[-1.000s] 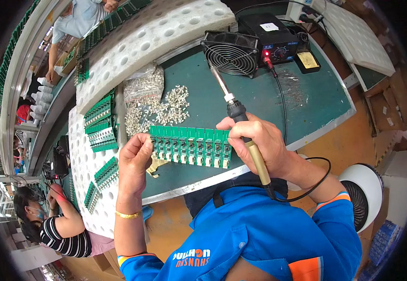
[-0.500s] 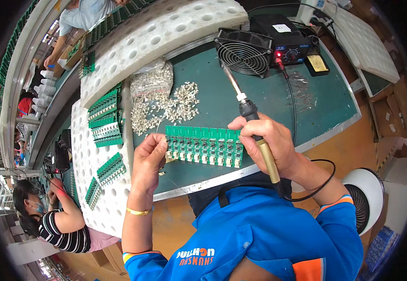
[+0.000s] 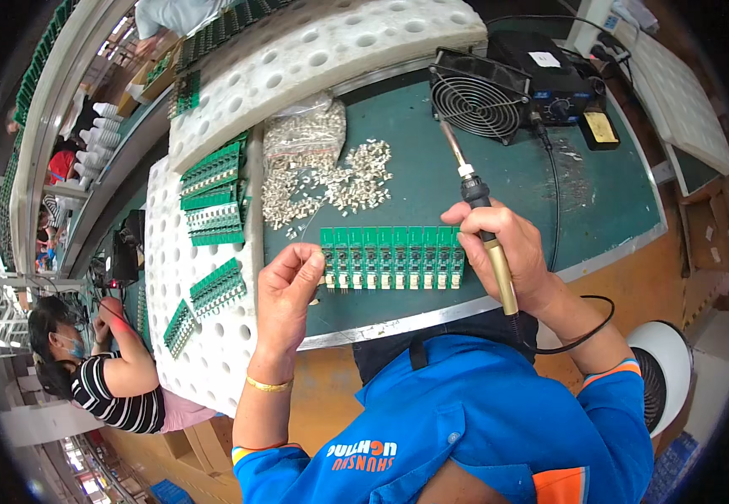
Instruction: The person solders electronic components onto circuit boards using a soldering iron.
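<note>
A long green circuit board panel, split into several narrow strips with white connectors along its lower edge, is held up over the table's near edge. My left hand pinches its left end between thumb and fingers. Closed around a soldering iron with a gold handle and black collar is my right hand; its thumb and fingertips also meet the panel's right end. The iron's bare metal tip points up and away, toward the fan. Past the panel, small white connectors lie heaped beside a clear plastic bag of the same parts.
A black fan and soldering station stand at the back right, near a yellow sponge. The iron's cable loops by my right forearm. White foam trays with more boards line the left. A co-worker sits far left.
The whole scene has shifted slightly rightward in view. Both hands still hold the panel and iron, in nearly the same pose. The station's red light no longer shows.
</note>
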{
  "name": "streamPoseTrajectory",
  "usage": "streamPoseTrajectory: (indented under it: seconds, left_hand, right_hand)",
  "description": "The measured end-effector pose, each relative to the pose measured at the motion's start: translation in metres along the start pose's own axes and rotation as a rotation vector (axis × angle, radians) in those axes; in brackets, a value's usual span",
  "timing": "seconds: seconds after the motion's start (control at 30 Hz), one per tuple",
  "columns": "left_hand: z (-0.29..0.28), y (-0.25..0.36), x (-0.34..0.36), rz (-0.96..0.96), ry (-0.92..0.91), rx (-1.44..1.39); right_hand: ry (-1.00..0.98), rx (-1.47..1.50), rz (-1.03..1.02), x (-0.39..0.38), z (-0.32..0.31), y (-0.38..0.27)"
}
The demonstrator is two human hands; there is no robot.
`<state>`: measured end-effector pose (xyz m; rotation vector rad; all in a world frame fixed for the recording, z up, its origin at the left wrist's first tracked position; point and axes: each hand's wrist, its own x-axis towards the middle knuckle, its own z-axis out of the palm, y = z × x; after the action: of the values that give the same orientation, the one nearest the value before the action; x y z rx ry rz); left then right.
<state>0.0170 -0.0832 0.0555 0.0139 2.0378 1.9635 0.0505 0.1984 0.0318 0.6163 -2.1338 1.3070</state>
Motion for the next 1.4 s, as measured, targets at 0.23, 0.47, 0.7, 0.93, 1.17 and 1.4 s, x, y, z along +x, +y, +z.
streamPoseTrajectory:
  seconds: [0.23, 0.47, 0.7, 0.93, 1.17, 1.4]
  left_hand:
    - [0.004, 0.006, -0.007, 0.073, 0.026, 0.066]
    - [0.013, 0.010, -0.004, 0.270, 0.151, 0.221]
    - [0.044, 0.019, 0.005, 0.652, 0.317, 0.719]
    - [0.064, 0.020, 0.016, 0.933, 0.337, 0.909]
    - [0.079, 0.018, 0.009, 1.154, 0.151, 1.198]
    - [0.087, 0.009, -0.002, 1.259, -0.113, 1.249]
  right_hand:
    - [-0.005, -0.048, -0.061, 0.001, 0.004, 0.009]
    - [0.002, -0.260, -0.113, -0.002, 0.004, 0.015]
    - [-0.018, -0.091, -0.100, -0.010, 0.009, 0.008]
    - [0.015, -0.060, -0.115, -0.003, 0.005, 0.004]
    - [0.049, -0.098, -0.117, -0.016, -0.008, 0.009]
    - [0.024, -0.106, -0.136, -0.034, -0.014, 0.008]
